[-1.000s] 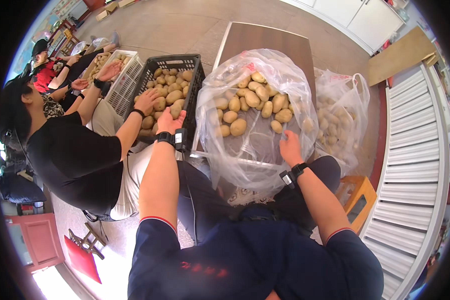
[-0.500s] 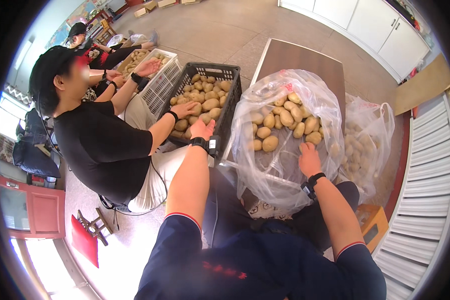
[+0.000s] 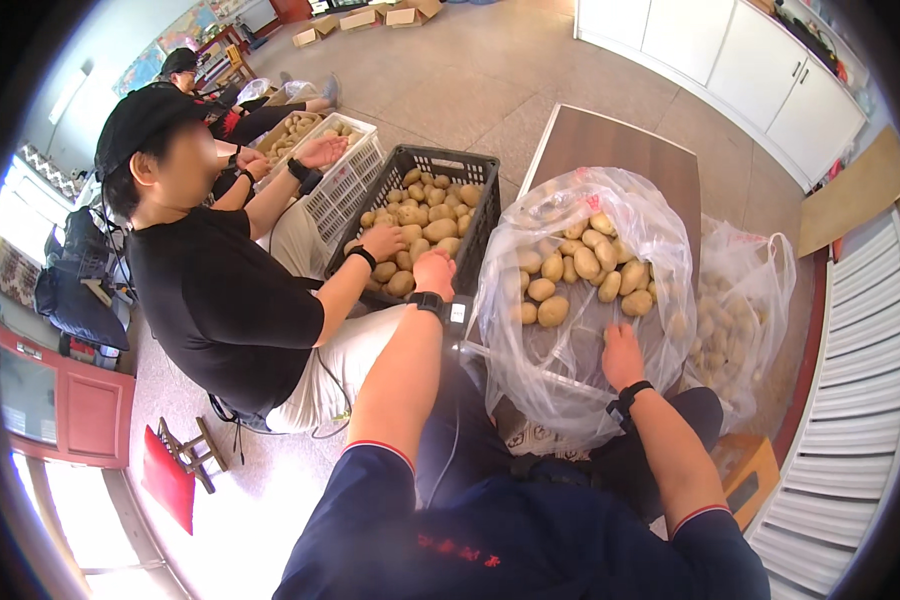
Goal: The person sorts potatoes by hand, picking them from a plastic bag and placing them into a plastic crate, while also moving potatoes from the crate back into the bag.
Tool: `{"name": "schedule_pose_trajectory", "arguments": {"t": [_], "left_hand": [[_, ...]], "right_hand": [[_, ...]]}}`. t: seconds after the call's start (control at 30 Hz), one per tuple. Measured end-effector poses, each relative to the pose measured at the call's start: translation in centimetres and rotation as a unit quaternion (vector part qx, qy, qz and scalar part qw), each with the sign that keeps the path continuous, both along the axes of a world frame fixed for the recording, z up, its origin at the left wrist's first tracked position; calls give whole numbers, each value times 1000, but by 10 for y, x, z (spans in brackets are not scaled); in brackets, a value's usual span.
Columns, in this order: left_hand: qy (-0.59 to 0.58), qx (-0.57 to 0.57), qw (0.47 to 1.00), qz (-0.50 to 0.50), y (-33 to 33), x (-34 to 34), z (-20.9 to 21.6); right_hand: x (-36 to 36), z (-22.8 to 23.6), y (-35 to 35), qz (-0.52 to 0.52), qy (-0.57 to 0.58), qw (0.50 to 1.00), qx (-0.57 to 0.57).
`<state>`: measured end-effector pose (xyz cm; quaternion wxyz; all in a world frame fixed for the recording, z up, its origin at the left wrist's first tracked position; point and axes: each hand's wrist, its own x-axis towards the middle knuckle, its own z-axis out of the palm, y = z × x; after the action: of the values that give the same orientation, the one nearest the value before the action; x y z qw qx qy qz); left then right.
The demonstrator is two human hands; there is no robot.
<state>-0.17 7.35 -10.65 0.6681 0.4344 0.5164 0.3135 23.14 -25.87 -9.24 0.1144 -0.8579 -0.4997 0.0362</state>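
- Hands well apart; left hand (image 3: 434,273) at the near right part of the black crate (image 3: 485,217), by the crate potatoes (image 3: 435,212); from where I stand, cannot tell if it grips one
- Right hand (image 3: 623,356) just nearer than the bagged potatoes (image 3: 587,262), its grip hidden from me
- Clear bag (image 3: 530,385) open on brown table (image 3: 620,150), right of crate
- Co-worker's hand (image 3: 381,241) at crate, left of wearer's left hand

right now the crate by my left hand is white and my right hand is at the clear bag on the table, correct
No: the head view shows a black crate by your left hand. Your right hand is indeed at the clear tabletop bag.
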Motion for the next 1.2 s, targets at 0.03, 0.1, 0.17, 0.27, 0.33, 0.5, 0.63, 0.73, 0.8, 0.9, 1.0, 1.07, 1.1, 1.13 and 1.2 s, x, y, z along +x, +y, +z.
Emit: {"name": "schedule_pose_trajectory", "arguments": {"t": [0.03, 0.1, 0.17, 0.27, 0.33, 0.5, 0.63, 0.73, 0.8, 0.9, 1.0, 1.07, 1.1, 1.13, 1.2], "left_hand": [[-32, -25, 995, 89, 4, -19, 21], [-66, -20, 985, 160, 0, -35, 53], [-91, -44, 984, 145, -1, -41, 67], [-113, -40, 991, 54, -8, -41, 66], [-152, -73, 985, 32, -8, -38, 63], [-148, -109, 977, -108, -26, -32, 68], [-94, -117, 973, -174, -50, -18, 90], [-68, -133, 964, -218, -56, -18, 97], [-103, -141, 939, -295, -58, -14, 101], [-106, -182, 937, -278, -52, -7, 104], [-138, -163, 927, -307, -43, -20, 98], [-135, -149, 917, -344, -38, -17, 97], [-132, -150, 922, -331, -41, -13, 97], [-128, -146, 930, -313, -42, -12, 99], [-126, -147, 936, -295, -43, -7, 97]], "right_hand": [[-12, 4, 14, 21, 8, 1000, 19], [-23, 10, 29, 37, 92, 995, 22], [-26, 4, 37, 33, 115, 992, 46], [-22, -9, 47, 35, 139, 985, 94], [-24, -8, 58, -1, 221, 969, 111], [-48, 37, 89, -89, 561, 813, 126], [-70, 67, 109, -26, 655, 739, 156], [-85, 94, 125, -2, 696, 708, 122], [-87, 96, 131, 15, 652, 750, 115], [-95, 91, 149, 97, 484, 860, 132], [-109, 92, 159, 111, 414, 890, 154], [-109, 83, 159, 109, 369, 901, 202], [-106, 79, 152, 93, 365, 905, 199], [-105, 76, 149, 80, 389, 892, 215], [-98, 72, 140, 64, 411, 879, 233]]}}
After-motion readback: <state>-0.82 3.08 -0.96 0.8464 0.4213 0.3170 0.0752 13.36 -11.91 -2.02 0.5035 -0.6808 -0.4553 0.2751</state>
